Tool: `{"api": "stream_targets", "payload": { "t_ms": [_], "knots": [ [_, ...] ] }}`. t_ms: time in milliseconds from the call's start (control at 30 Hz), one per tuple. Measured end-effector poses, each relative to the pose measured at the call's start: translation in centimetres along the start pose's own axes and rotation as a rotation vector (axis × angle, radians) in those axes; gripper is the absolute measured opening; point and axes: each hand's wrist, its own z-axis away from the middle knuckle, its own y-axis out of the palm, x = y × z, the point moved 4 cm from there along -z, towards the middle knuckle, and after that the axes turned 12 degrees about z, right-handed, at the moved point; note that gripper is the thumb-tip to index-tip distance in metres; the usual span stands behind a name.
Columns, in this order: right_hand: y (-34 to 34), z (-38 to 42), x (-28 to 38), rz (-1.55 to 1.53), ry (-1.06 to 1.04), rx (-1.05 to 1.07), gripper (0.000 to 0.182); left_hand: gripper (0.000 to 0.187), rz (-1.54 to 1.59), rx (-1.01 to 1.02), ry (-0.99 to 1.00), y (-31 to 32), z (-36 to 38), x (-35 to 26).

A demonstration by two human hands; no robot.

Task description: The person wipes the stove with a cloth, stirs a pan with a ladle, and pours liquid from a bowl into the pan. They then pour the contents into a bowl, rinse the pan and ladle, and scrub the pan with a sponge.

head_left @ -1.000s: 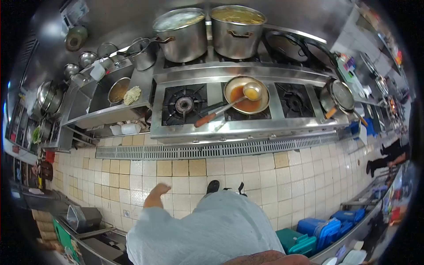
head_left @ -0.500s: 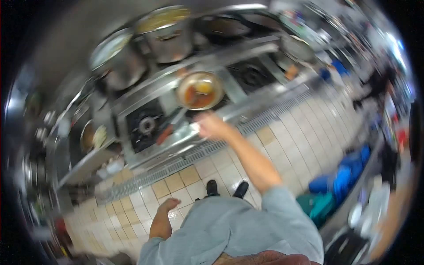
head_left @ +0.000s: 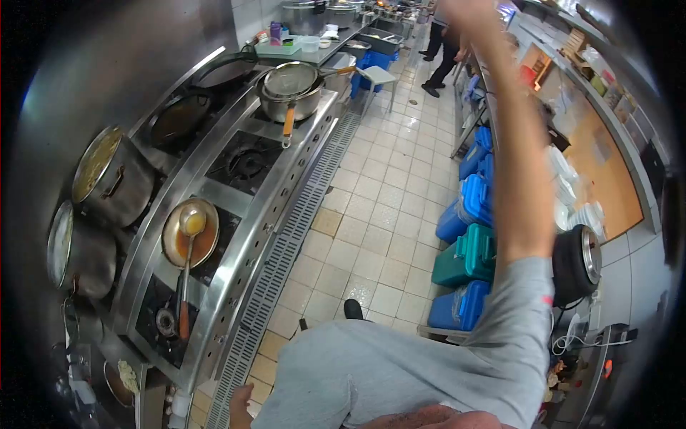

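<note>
My right arm is raised across the right side, and my right hand [head_left: 464, 13] is blurred at the top edge, its fingers not clear. Low beside my grey shirt hangs my left hand [head_left: 242, 397], fingers apart and touching nothing; part of it is cut off from sight. On the stove [head_left: 261, 223] at the left sits a pan [head_left: 171, 242] with reddish-orange sauce. A ladle [head_left: 191, 220] holding yellow liquid rests in it, its wooden handle [head_left: 184, 319] pointing toward me. Neither hand is near the pan.
Large pots [head_left: 125, 182] stand behind the burners. Strainers [head_left: 289, 80] rest on a pot at the stove's far end. Blue bins [head_left: 468, 200] and a green bin [head_left: 463, 256] line the right side. Farther off, people [head_left: 441, 53] stand by a white stool [head_left: 377, 76]. Stacked plates [head_left: 587, 220] are at right.
The view has turned right along the aisle. My right hand has left the pan's edge and swung up to the top. My left hand stays low by my side.
</note>
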Motion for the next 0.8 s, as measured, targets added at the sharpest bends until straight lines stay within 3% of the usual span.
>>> {"api": "stream_targets", "payload": {
  "t_ms": [33, 67, 133, 167, 233, 300, 367, 467, 567, 633, 700, 733, 767, 800],
  "knots": [
    [5.6, 5.8, -3.2, -0.026, 0.105, 0.103, 0.03, 0.045, 0.022, 0.029, 0.259, 0.1, 1.6, -4.5],
    [11.7, 14.5, -5.4, -0.068, 0.219, 0.258, 0.029, 0.045, 0.012, 0.039, 0.259, 0.4, 5.6, -8.0],
    [24.0, 41.4, -9.2, -0.252, 0.544, 0.88, 0.031, 0.046, 0.006, 0.053, 0.328, 1.3, 6.7, -9.8],
    [25.2, 56.7, -8.0, -0.256, 0.519, 1.122, 0.031, 0.046, -0.001, 0.066, 0.345, 2.1, 6.9, -9.8],
    [13.7, 83.0, -1.1, -0.365, 0.75, 1.462, 0.031, 0.047, -0.022, 0.085, 0.332, 4.2, 6.8, -9.2],
    [3.9, 92.0, 3.2, -0.433, 1.102, 1.541, 0.031, 0.047, -0.071, 0.094, 0.285, 6.2, 6.5, -8.3],
    [-3.9, 93.8, 5.0, -0.419, 1.411, 1.496, 0.031, 0.048, -0.137, 0.118, 0.239, 8.5, 5.8, -6.9],
    [-6.6, 92.9, 4.3, -0.388, 1.583, 1.428, 0.032, 0.049, -0.227, 0.16, 0.205, 11.2, 4.2, -5.9],
    [-1.0, 91.0, 2.7, -0.398, 1.355, 1.528, 0.032, 0.05, -0.272, 0.193, 0.209, 12.2, 3.1, -6.9],
    [8.6, 88.6, 0.2, -0.402, 0.929, 1.628, 0.033, 0.051, -0.277, 0.209, 0.239, 12.1, 2.9, -9.1],
    [21.6, 77.3, -4.4, -0.294, 0.391, 1.578, 0.034, 0.052, -0.255, 0.207, 0.26, 11.2, 4.5, -14.4],
    [26.8, 65.8, -6.4, -0.205, 0.222, 1.454, 0.034, 0.052, -0.23, 0.203, 0.285, 10.8, 5.2, -17.7],
    [28.4, 52.4, -7.4, -0.121, 0.145, 1.297, 0.034, 0.053, -0.195, 0.2, 0.313, 10.5, 5.2, -20.5],
    [24.6, 36.6, -6.7, -0.028, 0.226, 0.943, 0.031, 0.053, -0.231, 0.214, 0.578, 11.0, 1.9, -23.2]
  ]
}}
